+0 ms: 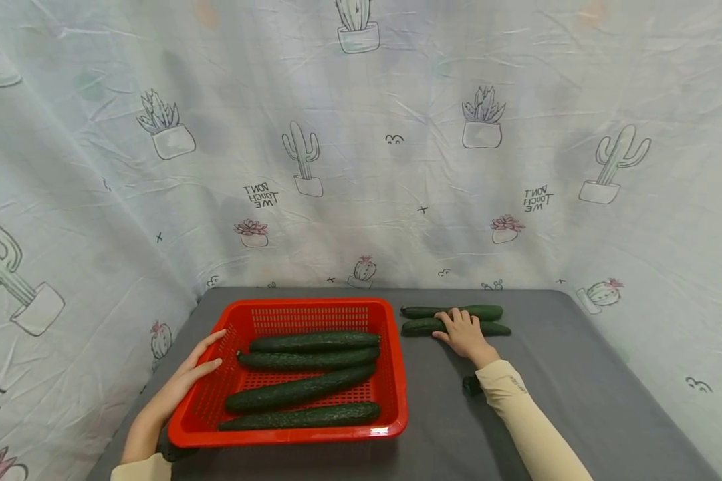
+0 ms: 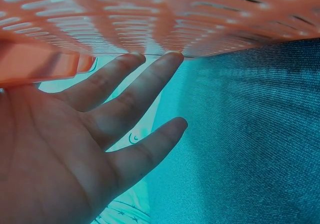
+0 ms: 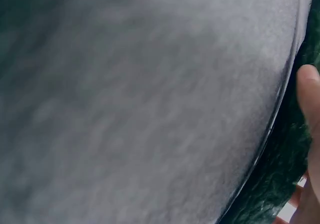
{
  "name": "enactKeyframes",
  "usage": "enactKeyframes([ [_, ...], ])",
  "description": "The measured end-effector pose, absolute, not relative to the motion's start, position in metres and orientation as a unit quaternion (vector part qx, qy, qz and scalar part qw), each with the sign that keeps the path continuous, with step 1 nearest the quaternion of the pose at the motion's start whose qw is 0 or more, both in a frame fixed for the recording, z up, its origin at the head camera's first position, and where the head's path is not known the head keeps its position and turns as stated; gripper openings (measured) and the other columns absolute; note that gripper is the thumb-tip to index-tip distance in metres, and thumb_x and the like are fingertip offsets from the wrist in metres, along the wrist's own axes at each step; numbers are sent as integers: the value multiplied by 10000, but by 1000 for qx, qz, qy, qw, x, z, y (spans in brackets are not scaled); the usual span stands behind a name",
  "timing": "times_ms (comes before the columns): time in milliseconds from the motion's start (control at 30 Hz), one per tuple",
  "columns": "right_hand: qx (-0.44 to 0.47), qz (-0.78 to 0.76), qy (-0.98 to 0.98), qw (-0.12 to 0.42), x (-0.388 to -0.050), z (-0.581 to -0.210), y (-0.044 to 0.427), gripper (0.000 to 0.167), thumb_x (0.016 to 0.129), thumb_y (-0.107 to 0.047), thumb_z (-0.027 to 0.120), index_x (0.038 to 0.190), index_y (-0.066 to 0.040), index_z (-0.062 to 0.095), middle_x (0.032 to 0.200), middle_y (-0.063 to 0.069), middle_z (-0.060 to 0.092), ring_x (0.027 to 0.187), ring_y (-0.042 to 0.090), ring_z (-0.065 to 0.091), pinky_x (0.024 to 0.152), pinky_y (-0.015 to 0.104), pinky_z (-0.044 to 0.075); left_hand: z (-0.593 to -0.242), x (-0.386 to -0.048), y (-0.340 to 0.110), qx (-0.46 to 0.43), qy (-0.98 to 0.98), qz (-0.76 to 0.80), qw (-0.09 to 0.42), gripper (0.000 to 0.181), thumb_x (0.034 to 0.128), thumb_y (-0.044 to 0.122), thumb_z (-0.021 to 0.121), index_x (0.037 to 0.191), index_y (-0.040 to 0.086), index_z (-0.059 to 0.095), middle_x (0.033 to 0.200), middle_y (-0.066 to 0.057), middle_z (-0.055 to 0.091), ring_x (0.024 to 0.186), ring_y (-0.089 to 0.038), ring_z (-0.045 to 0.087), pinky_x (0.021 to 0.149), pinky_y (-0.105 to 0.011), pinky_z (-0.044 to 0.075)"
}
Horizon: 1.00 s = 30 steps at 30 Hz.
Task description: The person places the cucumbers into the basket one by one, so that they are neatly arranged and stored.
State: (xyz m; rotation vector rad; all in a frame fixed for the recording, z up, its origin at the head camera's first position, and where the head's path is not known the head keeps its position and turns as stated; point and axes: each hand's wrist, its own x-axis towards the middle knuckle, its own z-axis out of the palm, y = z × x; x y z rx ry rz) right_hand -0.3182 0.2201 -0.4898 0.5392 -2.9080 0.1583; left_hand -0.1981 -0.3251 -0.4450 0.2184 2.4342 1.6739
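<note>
A red plastic basket (image 1: 289, 437) with slotted walls stands on the left part of the table. Several dark green cucumbers (image 1: 301, 386) lie crosswise in it. My left hand (image 1: 183, 384) holds the basket's left rim; the left wrist view has three of its fingers (image 2: 145, 92) spread under the basket wall. To the basket's right, two cucumbers lie side by side: a rear one (image 1: 484, 312) and a front one (image 1: 418, 327). My right hand (image 1: 464, 334) grips the front cucumber, thumb on its near side. In the right wrist view this cucumber (image 3: 280, 159) shows at the right edge.
The grey table (image 1: 553, 374) extends right and in front of the cucumbers. A white curtain (image 1: 385, 200) printed with cacti hangs behind and at both sides. Under my right wrist is a small black object (image 1: 472, 385), perhaps part of the wrist camera.
</note>
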Motion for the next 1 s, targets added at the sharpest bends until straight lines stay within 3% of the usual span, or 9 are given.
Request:
enactKeyframes([
  [133,183,45,-979,75,-315,-492,223,437,911,-389,543,1263,-136,486,994,159,483,896,349,468,801,521,376,-446,-199,-325,74,821,559,90,575,999,258,389,1496,186,109,1537,-143,-27,1353,-405,57,975,-612,259],
  [333,166,56,-984,32,-312,-496,228,459,935,-397,501,1306,-133,444,1021,171,463,887,332,443,719,476,361,-448,-201,-322,76,822,557,91,576,994,266,396,1495,184,123,1539,-142,-39,1366,-414,-18,961,-703,142],
  [600,161,37,-986,0,-309,-488,225,548,896,-521,500,1302,-154,467,1055,174,486,913,342,461,721,485,379,-447,-203,-323,84,822,557,89,571,996,249,397,1492,167,128,1532,-149,5,1347,-386,101,962,-522,320],
  [833,129,29,-991,25,-306,-461,213,570,880,-519,527,1293,-129,493,1093,256,517,999,439,480,799,575,383,-446,-200,-325,83,819,562,85,570,994,249,398,1494,174,134,1540,-144,-35,1371,-422,-60,950,-712,101],
  [1000,116,37,-992,34,-303,-439,204,571,892,-500,519,1308,-113,461,1069,279,510,983,455,475,771,557,388,-446,-198,-327,79,819,562,85,570,996,254,394,1495,184,128,1541,-142,-50,1370,-434,-76,935,-728,81],
])
